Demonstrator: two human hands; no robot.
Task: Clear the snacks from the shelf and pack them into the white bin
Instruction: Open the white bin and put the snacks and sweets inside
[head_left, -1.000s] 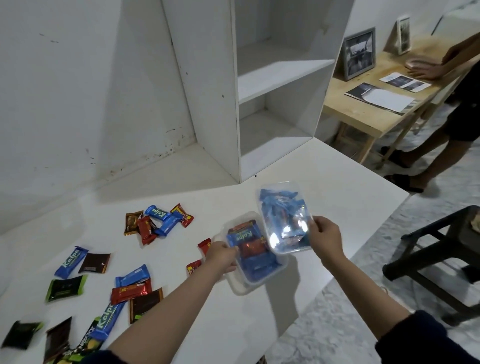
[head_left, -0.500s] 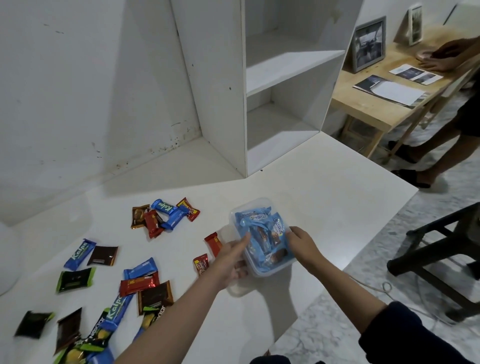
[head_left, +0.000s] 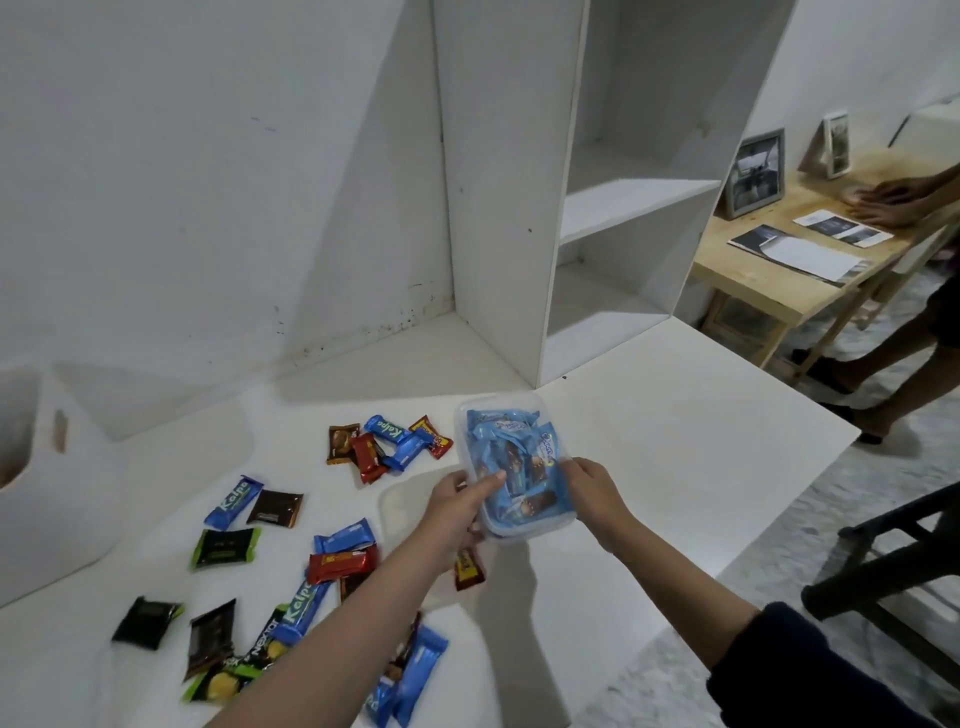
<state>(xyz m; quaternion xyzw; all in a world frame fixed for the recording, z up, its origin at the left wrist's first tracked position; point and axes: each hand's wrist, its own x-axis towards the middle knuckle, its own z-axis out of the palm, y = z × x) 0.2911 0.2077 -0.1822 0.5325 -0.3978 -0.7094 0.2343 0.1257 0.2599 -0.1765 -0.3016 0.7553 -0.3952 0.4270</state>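
Observation:
A clear plastic tub (head_left: 514, 467) full of blue snack packets is held just above the white table (head_left: 675, 441). My left hand (head_left: 457, 514) grips its near left side and my right hand (head_left: 592, 493) grips its right edge. Loose snack bars lie on the table to the left: a cluster of blue, red and brown ones (head_left: 387, 444), and several more (head_left: 291, 561) nearer me. The white bin (head_left: 47, 499) stands at the far left, partly out of frame. The white shelf (head_left: 623, 208) behind the tub shows nothing on its boards.
A translucent lid or second tub (head_left: 405, 504) lies on the table under my left hand. A wooden desk (head_left: 769, 280) with papers and picture frames stands right, where another person (head_left: 893, 197) rests their hands. A dark stool (head_left: 893, 566) sits on the floor.
A second ago each hand held its own tub, apart. My right hand brought the blue-packet tub over to the left one, and now both hands hold that tub.

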